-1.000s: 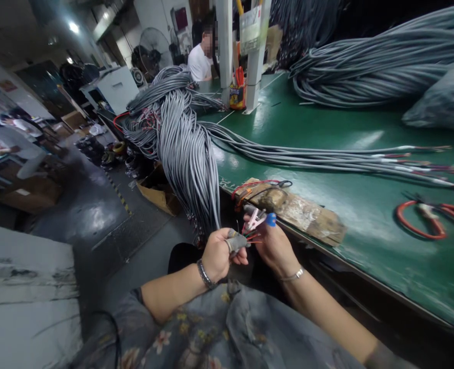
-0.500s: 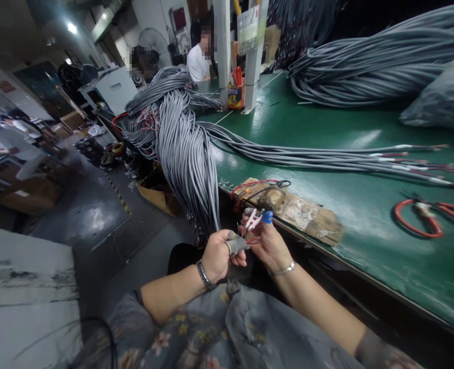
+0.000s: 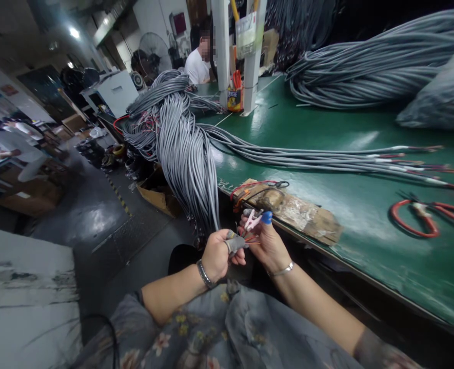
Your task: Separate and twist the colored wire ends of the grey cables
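Tool [image 3: 252, 220] now nearer left hand [image 3: 217, 254]

Both hands [image 3: 216, 256] [image 3: 273, 251] close together, fingers [image 3: 240, 257] curled, forearms [image 3: 173, 291] [image 3: 322, 306] angled inward from either side.

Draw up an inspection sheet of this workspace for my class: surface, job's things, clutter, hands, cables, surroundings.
Surface: green table, shiny, marked near its front edge.
Job's things: thin orange wires between the hands; small pale tool.
Clutter: worn board along the table edge; red-handled pliers on the table.
Hands: left hand pinches the wires; right hand holds the tool.
Cables: grey bundle hangs over the edge; others lie along the table.
Surroundings: fan, person in white, cardboard box.
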The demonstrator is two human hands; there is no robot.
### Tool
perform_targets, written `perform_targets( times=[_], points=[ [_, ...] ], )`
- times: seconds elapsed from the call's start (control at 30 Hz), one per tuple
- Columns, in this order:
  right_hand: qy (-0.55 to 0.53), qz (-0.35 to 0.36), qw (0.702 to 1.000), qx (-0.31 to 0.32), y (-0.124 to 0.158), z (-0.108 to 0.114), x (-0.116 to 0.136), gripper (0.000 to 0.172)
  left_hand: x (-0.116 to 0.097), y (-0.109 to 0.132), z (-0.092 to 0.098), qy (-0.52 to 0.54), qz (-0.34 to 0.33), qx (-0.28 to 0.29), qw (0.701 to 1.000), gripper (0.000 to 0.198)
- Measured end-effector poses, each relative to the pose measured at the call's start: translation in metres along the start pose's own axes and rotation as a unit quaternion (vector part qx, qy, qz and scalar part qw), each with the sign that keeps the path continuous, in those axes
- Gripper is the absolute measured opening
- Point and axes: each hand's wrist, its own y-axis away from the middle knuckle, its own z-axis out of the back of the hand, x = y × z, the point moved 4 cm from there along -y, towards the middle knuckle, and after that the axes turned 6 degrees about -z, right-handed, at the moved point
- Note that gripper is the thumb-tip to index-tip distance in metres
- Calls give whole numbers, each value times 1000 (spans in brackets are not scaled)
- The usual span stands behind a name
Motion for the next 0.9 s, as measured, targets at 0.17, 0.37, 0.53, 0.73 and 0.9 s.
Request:
perform_targets(
  times=[0.17,0.37,0.53,0.73,0.9],
  points=[
    [6,-53,998,37,11,-1,1,61,3,4,7,-9,-11,3,1000,37],
    [175,-125,966,146,31,5,9,50,4,11,18,-74,-19,25,997,40],
    [310,-68,935,161,37,-7,21,25,5,11,16,-129,-26,78,988,31],
    [397,12,903,161,41,-14,28,24,3,8,14,-192,-6,143,971,23],
    [318,-25,941,118,46,5,26,32,-2,8,16,-135,-14,95,986,36]
  ],
)
